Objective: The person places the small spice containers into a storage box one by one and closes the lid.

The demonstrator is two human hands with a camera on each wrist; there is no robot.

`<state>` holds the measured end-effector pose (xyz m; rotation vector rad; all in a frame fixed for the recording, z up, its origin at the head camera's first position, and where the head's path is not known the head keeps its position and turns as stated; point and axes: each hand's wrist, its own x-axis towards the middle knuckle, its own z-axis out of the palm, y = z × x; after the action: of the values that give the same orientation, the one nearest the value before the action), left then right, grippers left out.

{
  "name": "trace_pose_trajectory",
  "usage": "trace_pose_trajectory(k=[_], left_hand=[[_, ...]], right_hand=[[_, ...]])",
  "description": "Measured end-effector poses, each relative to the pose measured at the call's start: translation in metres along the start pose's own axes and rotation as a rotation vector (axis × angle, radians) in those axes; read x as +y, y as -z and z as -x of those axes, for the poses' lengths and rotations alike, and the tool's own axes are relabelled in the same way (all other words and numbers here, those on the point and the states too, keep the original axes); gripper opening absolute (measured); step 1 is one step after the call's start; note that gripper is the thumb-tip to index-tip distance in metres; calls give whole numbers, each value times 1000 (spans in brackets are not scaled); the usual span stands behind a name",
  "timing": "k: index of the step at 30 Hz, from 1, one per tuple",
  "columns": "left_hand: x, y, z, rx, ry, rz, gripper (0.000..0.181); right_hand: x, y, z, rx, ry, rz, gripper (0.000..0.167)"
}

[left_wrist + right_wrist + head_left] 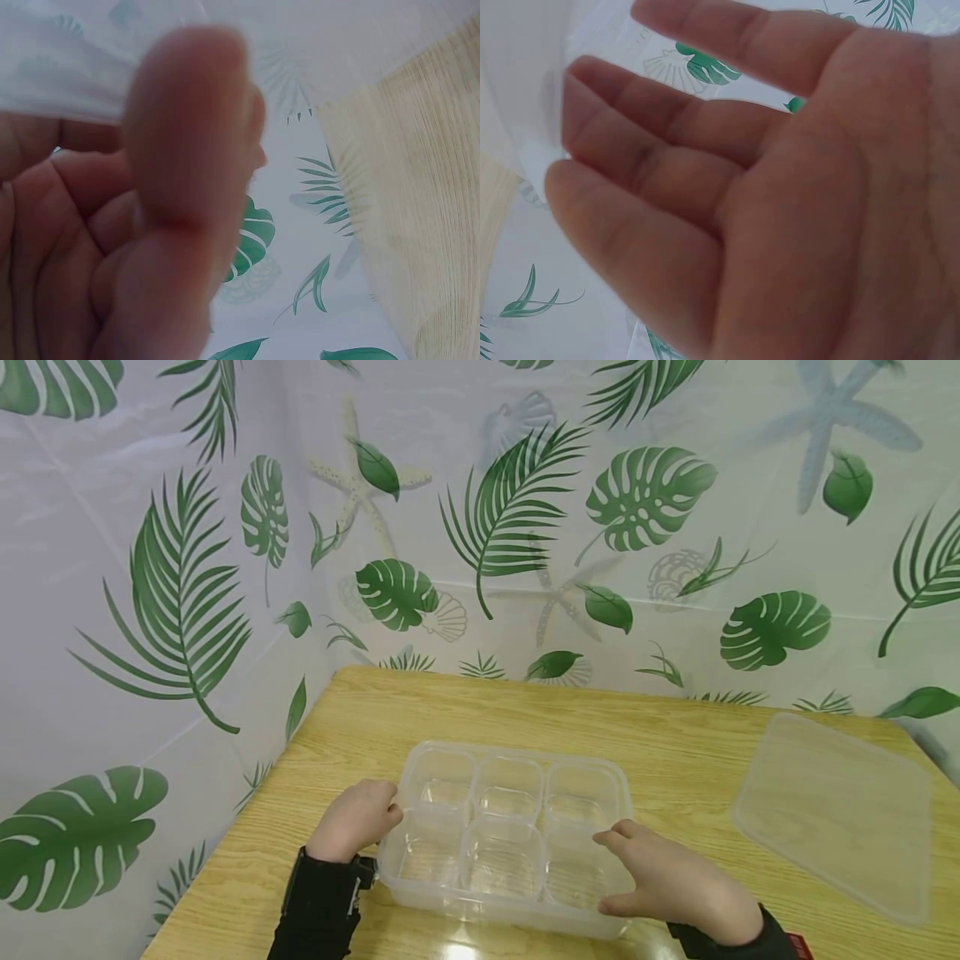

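Note:
A clear plastic storage box (502,906) stands on the wooden table, with several smaller clear cups (501,860) set in two rows inside it. The cups look bare inside. At the box's left side my left hand (356,818) holds the rim with curled fingers. Its thumb (187,127) fills much of the left wrist view, with translucent plastic above. On the opposite side, my right hand (675,881) touches the box's right wall with fairly straight fingers, thumb spread apart from them. The right wrist view shows its fingertips (574,135) against the cloudy plastic.
A flat translucent lid-like sheet (840,818) lies on the table (637,718) to the right of the box. White cloth (480,527) printed with green leaves hangs behind and to the left. A small red item (799,946) shows by the right wrist.

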<state>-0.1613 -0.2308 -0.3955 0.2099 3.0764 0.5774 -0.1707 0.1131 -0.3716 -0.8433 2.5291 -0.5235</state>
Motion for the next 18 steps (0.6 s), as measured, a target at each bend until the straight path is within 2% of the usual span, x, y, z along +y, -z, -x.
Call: trace_pose_trajectory(k=[18], left_hand=[[2,2,1,1,-3,-3,25]], right_hand=[[1,-1,1,8,37,11,67]])
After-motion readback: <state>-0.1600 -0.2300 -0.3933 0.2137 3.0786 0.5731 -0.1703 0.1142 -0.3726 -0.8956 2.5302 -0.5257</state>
